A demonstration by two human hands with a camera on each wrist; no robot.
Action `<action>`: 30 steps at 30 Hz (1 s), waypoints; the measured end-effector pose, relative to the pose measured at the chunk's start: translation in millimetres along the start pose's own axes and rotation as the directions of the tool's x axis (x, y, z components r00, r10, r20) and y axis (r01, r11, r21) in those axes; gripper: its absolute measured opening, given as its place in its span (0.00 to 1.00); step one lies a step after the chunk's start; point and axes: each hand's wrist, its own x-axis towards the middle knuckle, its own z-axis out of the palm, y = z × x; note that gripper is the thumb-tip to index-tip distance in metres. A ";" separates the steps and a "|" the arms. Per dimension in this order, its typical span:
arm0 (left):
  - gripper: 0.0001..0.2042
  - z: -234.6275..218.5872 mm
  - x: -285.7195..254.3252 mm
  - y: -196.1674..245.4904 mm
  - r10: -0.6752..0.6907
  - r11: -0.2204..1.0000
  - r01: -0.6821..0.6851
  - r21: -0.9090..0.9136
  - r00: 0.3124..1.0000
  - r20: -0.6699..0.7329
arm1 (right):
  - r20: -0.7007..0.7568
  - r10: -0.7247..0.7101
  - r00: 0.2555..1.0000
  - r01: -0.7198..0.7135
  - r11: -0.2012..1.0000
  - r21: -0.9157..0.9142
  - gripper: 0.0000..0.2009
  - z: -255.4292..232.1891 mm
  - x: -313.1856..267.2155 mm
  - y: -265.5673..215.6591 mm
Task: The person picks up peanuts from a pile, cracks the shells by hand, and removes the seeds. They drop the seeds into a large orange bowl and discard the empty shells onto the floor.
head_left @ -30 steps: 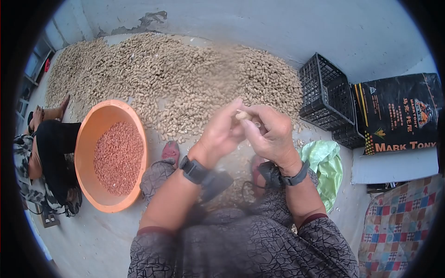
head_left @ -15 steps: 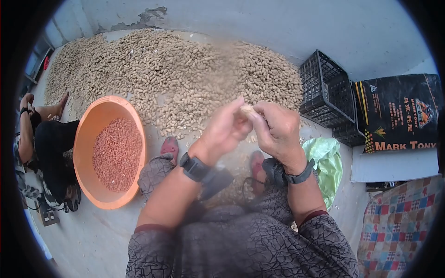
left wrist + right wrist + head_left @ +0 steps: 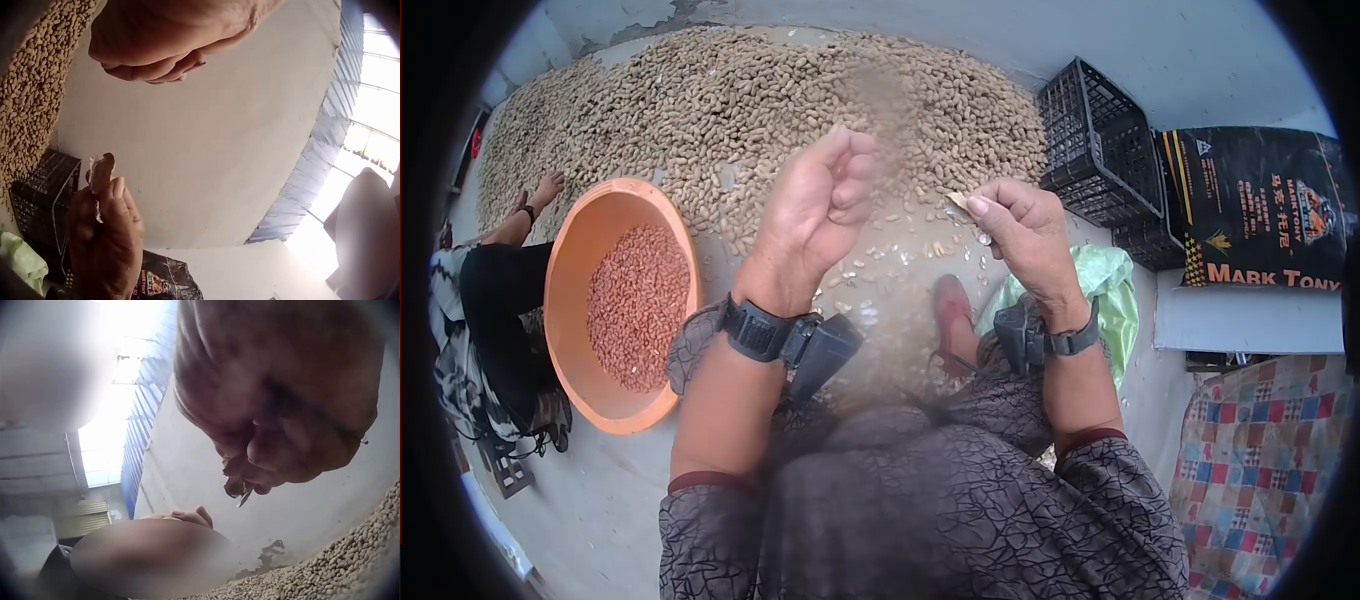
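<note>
In the head view the left hand (image 3: 818, 215) is raised right of the orange basin (image 3: 622, 425), its fingers curled; nothing shows in them. The basin holds a heap of red peanut kernels (image 3: 635, 310). Thumb and finger of the right hand (image 3: 1032, 240) pinch a broken peanut shell (image 3: 958, 201), and a small pale piece (image 3: 984, 239) shows just under these fingers. The left wrist view shows the shell (image 3: 101, 175) upright at the right fingertips, with the curled left hand (image 3: 175, 37) above. Behind both hands spreads a large pile of unshelled peanuts (image 3: 730, 120).
Black crates (image 3: 1090, 150), a black printed sack (image 3: 1250, 210) and a green bag (image 3: 1110, 290) stand at right, near a checked cloth (image 3: 1260, 470). Shell bits (image 3: 905, 255) lie on the floor between the feet. Another person's arm (image 3: 515, 222) reaches to the pile at left.
Both hands were together around a peanut; now they are apart, the left moved left and up, the right keeping the shell. The other person's hand has reached onto the pile. The view has tilted.
</note>
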 end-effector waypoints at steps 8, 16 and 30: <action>0.07 -15.6 -12.3 35.8 0.076 0.987 -0.057 -0.153 0.989 0.123 | 0.496 0.250 0.832 -0.068 0.932 -0.355 0.11 34.5 -5.0 85.1; 0.10 -23.0 -30.0 60.1 0.214 0.955 -0.198 -0.220 0.976 0.050 | 0.380 0.605 0.700 -0.696 0.697 0.172 0.20 44.4 45.6 155.8; 0.16 -26.4 -44.2 73.4 0.217 0.916 -0.242 -0.321 0.970 -0.113 | 0.462 0.664 0.588 -0.703 0.137 0.698 0.30 140.0 113.0 315.8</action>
